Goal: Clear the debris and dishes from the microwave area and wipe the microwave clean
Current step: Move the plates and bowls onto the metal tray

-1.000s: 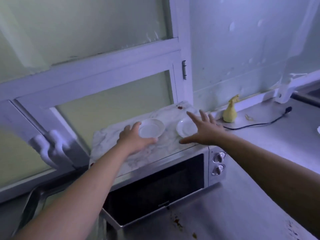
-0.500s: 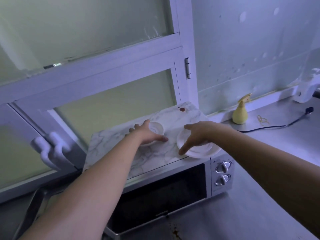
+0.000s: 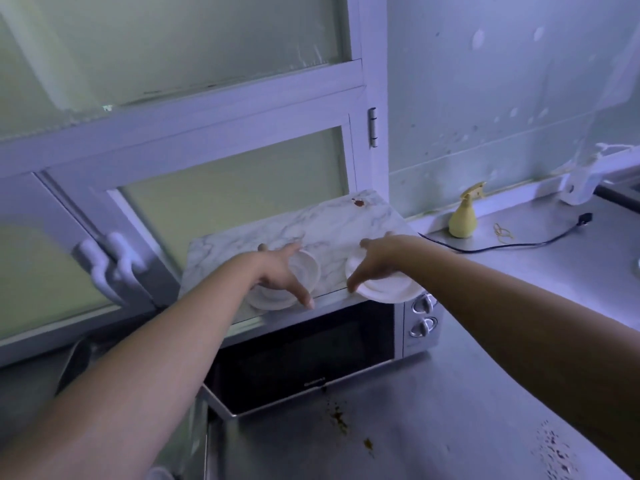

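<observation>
The left hand (image 3: 278, 271) clamps its fingers over the small dish (image 3: 307, 271) on the microwave (image 3: 311, 355), on its marbled top (image 3: 329, 223), while the right hand (image 3: 377, 261) grips the wider plate (image 3: 389, 293) at 3 o'clock of it, overhanging the front edge toward 6 o'clock, each dish beneath its nearer hand.

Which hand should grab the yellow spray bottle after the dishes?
Probably the right hand, gripping a white plate. The yellow spray bottle stands on the counter right of the microwave, on that hand's side. The left hand, gripping a white bowl, would have to reach across.
</observation>
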Available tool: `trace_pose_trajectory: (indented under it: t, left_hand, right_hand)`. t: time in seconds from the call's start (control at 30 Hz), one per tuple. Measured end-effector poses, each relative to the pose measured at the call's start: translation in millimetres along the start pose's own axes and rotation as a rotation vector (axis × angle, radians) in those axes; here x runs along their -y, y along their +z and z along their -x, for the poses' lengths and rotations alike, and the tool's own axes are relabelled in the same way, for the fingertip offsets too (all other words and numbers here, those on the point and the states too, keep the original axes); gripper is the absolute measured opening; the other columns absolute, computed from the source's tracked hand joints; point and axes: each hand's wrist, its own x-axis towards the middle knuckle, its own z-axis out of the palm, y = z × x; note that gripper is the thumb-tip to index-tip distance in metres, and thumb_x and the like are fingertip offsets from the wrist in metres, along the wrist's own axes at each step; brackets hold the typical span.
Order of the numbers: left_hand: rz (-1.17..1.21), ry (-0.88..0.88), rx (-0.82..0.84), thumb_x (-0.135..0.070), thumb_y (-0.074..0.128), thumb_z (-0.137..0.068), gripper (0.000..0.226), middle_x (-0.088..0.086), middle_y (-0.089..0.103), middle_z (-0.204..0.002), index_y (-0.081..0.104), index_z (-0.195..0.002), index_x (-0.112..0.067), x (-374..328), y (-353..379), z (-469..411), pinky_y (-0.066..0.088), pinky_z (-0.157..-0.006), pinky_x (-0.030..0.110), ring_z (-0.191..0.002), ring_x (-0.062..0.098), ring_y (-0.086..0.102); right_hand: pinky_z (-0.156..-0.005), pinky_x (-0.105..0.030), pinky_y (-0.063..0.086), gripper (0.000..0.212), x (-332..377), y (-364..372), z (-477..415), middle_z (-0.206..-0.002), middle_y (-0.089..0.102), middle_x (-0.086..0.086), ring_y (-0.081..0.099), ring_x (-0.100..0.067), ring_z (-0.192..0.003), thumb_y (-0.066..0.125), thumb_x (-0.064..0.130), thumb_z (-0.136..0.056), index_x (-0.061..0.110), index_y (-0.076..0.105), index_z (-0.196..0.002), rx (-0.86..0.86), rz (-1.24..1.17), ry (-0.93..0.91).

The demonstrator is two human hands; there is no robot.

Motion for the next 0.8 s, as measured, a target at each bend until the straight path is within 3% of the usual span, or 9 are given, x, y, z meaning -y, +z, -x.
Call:
trace_pose_trajectory:
  t: [0.1, 0.2, 0.37, 0.5, 0.6, 0.7, 0.8]
  left_hand:
    - [0.155, 0.117, -0.201, -0.064, 0.090, -0.048, 0.134, 0.007, 0.007, -0.154, -0.001, -0.146, -0.060, 17, 24, 46, 0.026, -0.114, 0.055, -0.143, 0.034, 0.012]
    - [0.284, 0.179, -0.342, -0.076, 0.081, -0.033, 0.135, -0.007, 0.002, -0.156, -0.004, -0.138, -0.071, 65, 51, 104, 0.021, -0.117, 0.054, -0.147, 0.027, 0.008]
    - [0.423, 0.059, -0.483, -0.089, 0.074, -0.024, 0.133, -0.011, 0.005, -0.161, 0.000, -0.135, -0.078, 199, 103, 189, 0.020, -0.119, 0.057, -0.149, 0.024, 0.011]
    - [0.524, -0.060, -0.472, -0.086, 0.080, -0.028, 0.130, -0.021, 0.008, -0.157, 0.006, -0.134, -0.079, 307, 152, 228, 0.025, -0.116, 0.058, -0.147, 0.021, 0.014]
    - [0.490, -0.145, -0.443, -0.090, 0.073, -0.022, 0.133, -0.015, 0.011, -0.156, 0.000, -0.132, -0.078, 365, 196, 229, 0.028, -0.115, 0.057, -0.146, 0.025, 0.018]
    - [0.311, -0.201, -0.342, -0.087, 0.066, -0.024, 0.137, -0.005, 0.001, -0.163, -0.013, -0.135, -0.071, 398, 242, 211, 0.024, -0.116, 0.056, -0.149, 0.031, 0.011]
    - [0.215, -0.098, -0.233, -0.087, 0.064, -0.032, 0.138, -0.003, -0.012, -0.162, -0.022, -0.137, -0.066, 411, 284, 185, 0.021, -0.113, 0.058, -0.150, 0.035, 0.001]
  right_hand:
    - [-0.106, -0.051, 0.036, 0.115, 5, 25, 31, -0.160, 0.021, -0.010, 0.030, -0.044, -0.140, 0.071, 0.078, -0.056, 0.049, 0.014, -0.152, -0.082, -0.012, -0.074]
    - [-0.106, -0.055, 0.036, 0.120, 16, 44, 65, -0.165, 0.006, 0.001, 0.017, -0.038, -0.146, 0.071, 0.079, -0.053, 0.059, 0.000, -0.148, -0.181, -0.121, -0.189]
    - [-0.106, -0.057, 0.037, 0.118, 74, 67, 121, -0.163, -0.001, 0.017, 0.007, -0.025, -0.150, 0.065, 0.082, -0.045, 0.072, -0.004, -0.141, -0.211, -0.234, -0.458]
    - [-0.100, -0.055, 0.045, 0.117, 162, 109, 150, -0.163, -0.007, 0.021, 0.000, -0.022, -0.152, 0.066, 0.080, -0.049, 0.072, -0.006, -0.141, -0.170, -0.189, -0.648]
    - [-0.103, -0.058, 0.043, 0.117, 225, 154, 163, -0.162, -0.007, 0.024, -0.001, -0.019, -0.152, 0.072, 0.077, -0.053, 0.073, -0.005, -0.140, -0.055, -0.190, -0.691]
    - [-0.106, -0.058, 0.038, 0.115, 269, 201, 170, -0.160, 0.002, 0.027, 0.008, -0.019, -0.149, 0.077, 0.074, -0.051, 0.072, 0.004, -0.141, 0.040, -0.300, -0.619]
    - [-0.109, -0.058, 0.035, 0.113, 294, 242, 178, -0.158, 0.010, 0.026, 0.018, -0.023, -0.146, 0.079, 0.074, -0.050, 0.071, 0.011, -0.140, 0.094, -0.408, -0.454]
